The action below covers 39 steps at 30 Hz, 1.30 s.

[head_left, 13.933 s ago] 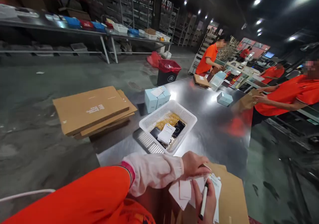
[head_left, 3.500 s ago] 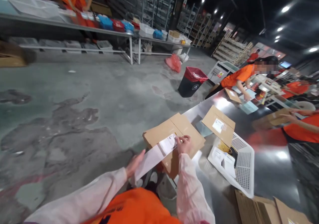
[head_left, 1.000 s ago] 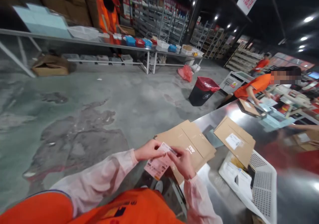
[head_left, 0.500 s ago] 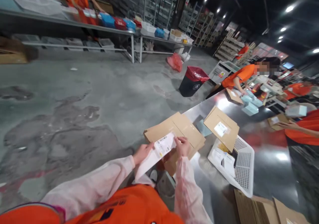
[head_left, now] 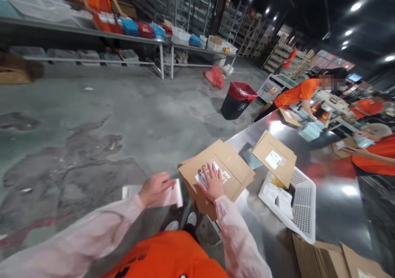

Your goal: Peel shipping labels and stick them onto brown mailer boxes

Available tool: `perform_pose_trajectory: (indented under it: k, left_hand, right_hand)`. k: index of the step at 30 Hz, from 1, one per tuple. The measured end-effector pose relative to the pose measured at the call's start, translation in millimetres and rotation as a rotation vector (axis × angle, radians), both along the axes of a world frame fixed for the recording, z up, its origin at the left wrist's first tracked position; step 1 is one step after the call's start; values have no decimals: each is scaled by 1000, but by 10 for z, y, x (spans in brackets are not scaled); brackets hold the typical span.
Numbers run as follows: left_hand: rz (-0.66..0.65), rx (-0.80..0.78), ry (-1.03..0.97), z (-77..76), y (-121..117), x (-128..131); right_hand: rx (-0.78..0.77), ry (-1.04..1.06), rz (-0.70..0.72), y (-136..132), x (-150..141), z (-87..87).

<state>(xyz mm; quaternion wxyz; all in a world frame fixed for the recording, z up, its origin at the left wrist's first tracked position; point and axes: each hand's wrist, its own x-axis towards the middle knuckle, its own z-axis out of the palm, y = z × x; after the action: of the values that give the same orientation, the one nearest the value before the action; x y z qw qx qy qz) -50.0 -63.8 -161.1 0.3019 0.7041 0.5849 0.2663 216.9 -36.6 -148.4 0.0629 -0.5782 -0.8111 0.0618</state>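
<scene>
Moved since 0.5 s ago: 1 white printed rectangular label (head_left: 200,177) lies on the brown cardboard stack (head_left: 237,161), lower centre, beneath the right hand (head_left: 212,184), spread wide. Pressing it flat seems the step; next probably calls for smoothing its edges. Further left, the left hand (head_left: 156,188) pinches a white paper strip (head_left: 175,196).

A label (head_left: 200,177) was pressed onto the cardboard (head_left: 239,169) by the right hand (head_left: 212,184); the paper strip (head_left: 173,196) was drawn aside by the left hand (head_left: 156,188).

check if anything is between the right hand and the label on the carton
Nothing visible: the right hand rests spread over the label on the top carton. The left hand is off aside.
</scene>
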Motion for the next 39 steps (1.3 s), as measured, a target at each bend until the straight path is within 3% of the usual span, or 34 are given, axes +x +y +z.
perform_pose_trajectory:
  k: [2, 4, 6, 11, 15, 21, 25, 28, 30, 32, 35, 37, 39]
  left_hand:
    - [10, 115, 120, 194, 387, 328]
    - [1, 110, 202, 276, 695, 637]
    - [-10, 71, 247, 256, 869, 851]
    - [-51, 52, 316, 135, 826, 928]
    - [-80, 58, 364, 125, 731, 870]
    - [46, -18, 419, 84, 725, 848]
    - [171, 125, 240, 141, 579, 712]
    - [226, 298, 16, 343, 575, 804]
    - [206, 388, -87, 578, 737, 1087]
    - [123, 396, -152, 862, 1038, 1548]
    - [-16, 178, -120, 1250, 1595, 2375]
    - [-55, 119, -76, 1396, 1893, 2831]
    - [-76, 90, -35, 1422, 2049, 3098]
  right_hand:
    - [108, 42, -311, -238, 152, 6]
    - [127, 23, -657, -510, 274, -33]
    - [47, -15, -803, -747, 295, -97]
    - [-54, 121, -857, -959, 61, -183]
    - [37, 319, -847, -1001, 8, -226]
    - [163, 670, -795, -1057, 153, -360]
    - [215, 1096, -722, -1010, 237, -203]
    - [223, 1367, -680, -883, 435, 59]
    - [316, 1372, -704, -700, 750, 247]
    - [436, 1290, -743, -423, 1224, 428]
    - [544, 1157, -810, 87, 2064, 700]
    - [554, 1060, -896, 362, 2523, 849]
    - [577, 977, -974, 485, 2765, 888]
